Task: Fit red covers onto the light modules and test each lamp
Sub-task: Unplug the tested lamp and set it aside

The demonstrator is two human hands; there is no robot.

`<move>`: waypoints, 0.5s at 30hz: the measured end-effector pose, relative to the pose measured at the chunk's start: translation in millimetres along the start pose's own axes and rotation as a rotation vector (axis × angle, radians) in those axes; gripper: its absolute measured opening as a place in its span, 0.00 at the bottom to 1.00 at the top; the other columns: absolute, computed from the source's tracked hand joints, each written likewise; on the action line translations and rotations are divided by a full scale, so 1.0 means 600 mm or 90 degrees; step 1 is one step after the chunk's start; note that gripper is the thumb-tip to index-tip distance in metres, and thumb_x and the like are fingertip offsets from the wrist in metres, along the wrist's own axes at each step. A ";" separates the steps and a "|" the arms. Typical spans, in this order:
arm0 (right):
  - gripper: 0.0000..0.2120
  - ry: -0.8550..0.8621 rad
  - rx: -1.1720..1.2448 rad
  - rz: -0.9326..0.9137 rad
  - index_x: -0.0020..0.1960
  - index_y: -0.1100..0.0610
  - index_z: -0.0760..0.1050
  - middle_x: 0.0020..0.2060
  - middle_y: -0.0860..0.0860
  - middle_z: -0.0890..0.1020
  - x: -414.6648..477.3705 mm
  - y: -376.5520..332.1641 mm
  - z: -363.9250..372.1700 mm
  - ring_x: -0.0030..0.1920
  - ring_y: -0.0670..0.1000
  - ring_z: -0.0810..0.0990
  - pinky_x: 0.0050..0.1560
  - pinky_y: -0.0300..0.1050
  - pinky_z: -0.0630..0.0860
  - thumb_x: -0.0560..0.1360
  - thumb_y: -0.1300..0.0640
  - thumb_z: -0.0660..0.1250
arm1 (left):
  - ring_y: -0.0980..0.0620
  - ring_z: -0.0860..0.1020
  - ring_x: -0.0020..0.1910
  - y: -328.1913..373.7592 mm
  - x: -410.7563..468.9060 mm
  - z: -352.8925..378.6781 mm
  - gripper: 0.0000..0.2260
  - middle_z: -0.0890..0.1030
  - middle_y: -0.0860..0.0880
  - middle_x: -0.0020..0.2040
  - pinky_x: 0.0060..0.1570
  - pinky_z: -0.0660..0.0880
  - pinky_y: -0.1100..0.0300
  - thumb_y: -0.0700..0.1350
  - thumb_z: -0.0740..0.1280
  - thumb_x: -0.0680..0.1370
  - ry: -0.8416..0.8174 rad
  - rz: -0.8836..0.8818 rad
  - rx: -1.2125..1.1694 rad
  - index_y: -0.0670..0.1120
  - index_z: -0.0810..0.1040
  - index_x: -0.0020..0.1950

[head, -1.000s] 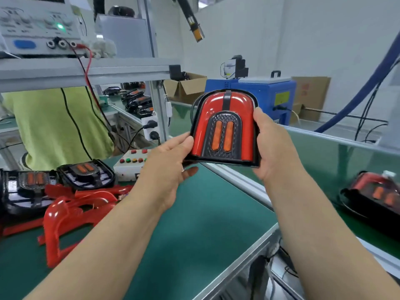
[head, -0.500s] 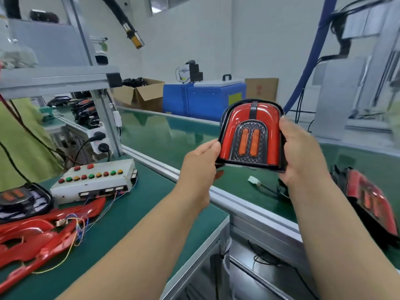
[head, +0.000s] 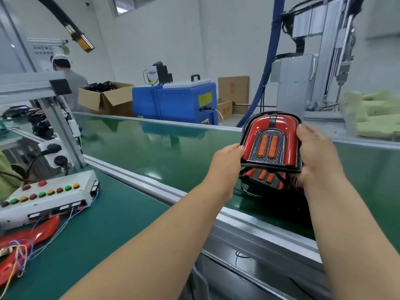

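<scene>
The lamp (head: 271, 144) has a glossy red cover around a black panel with two orange strips. Left grip (head: 225, 167) and right grip (head: 313, 156) clasp its sides, just above a second lamp (head: 266, 180) near the belt's (head: 151, 148) near edge.

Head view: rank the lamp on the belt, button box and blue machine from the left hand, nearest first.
From the left hand:
1. Lamp on the belt, just right, under the held lamp.
2. Button box, left on the bench.
3. Blue machine, behind the conveyor.
</scene>
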State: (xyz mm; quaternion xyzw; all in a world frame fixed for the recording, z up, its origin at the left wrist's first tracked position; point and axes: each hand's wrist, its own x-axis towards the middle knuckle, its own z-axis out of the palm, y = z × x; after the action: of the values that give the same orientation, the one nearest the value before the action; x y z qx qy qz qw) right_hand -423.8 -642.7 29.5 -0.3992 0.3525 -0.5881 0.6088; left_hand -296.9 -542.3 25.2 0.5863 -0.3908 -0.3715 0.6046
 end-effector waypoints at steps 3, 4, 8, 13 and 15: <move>0.09 0.030 -0.001 0.018 0.63 0.51 0.74 0.49 0.52 0.84 0.017 0.007 -0.018 0.40 0.50 0.87 0.35 0.52 0.84 0.83 0.54 0.61 | 0.60 0.80 0.33 -0.007 0.011 0.020 0.13 0.83 0.54 0.36 0.39 0.79 0.64 0.44 0.59 0.82 -0.024 -0.017 -0.013 0.49 0.82 0.44; 0.09 0.038 -0.001 0.024 0.62 0.51 0.73 0.49 0.52 0.84 0.022 0.010 -0.023 0.42 0.51 0.86 0.34 0.52 0.84 0.83 0.54 0.61 | 0.58 0.81 0.36 -0.010 0.014 0.026 0.13 0.83 0.53 0.37 0.43 0.81 0.62 0.45 0.59 0.82 -0.029 -0.028 -0.013 0.49 0.82 0.44; 0.10 0.058 -0.007 0.027 0.64 0.49 0.72 0.48 0.51 0.83 0.036 0.023 -0.037 0.42 0.51 0.85 0.27 0.45 0.80 0.83 0.55 0.61 | 0.50 0.80 0.45 -0.024 0.025 0.043 0.17 0.85 0.46 0.47 0.51 0.76 0.54 0.52 0.59 0.82 -0.016 -0.076 0.010 0.44 0.83 0.51; 0.14 0.096 -0.097 -0.025 0.67 0.51 0.72 0.54 0.51 0.82 0.049 0.030 -0.040 0.45 0.50 0.84 0.37 0.47 0.81 0.82 0.54 0.62 | 0.49 0.75 0.46 -0.028 0.033 0.056 0.18 0.82 0.40 0.52 0.44 0.68 0.54 0.52 0.56 0.82 0.012 -0.077 0.057 0.40 0.79 0.55; 0.16 0.118 -0.142 -0.043 0.68 0.50 0.72 0.58 0.52 0.79 0.052 0.033 -0.042 0.47 0.51 0.83 0.43 0.49 0.82 0.81 0.54 0.62 | 0.50 0.74 0.45 -0.031 0.036 0.059 0.18 0.81 0.44 0.48 0.43 0.69 0.56 0.52 0.56 0.82 0.015 -0.058 0.085 0.41 0.79 0.53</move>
State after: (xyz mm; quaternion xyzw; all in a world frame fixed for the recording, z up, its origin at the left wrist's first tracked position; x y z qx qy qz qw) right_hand -436.2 -675.7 1.8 -0.4199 0.4565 -0.5998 0.5056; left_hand -319.8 -577.6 7.6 0.6467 -0.3806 -0.3650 0.5511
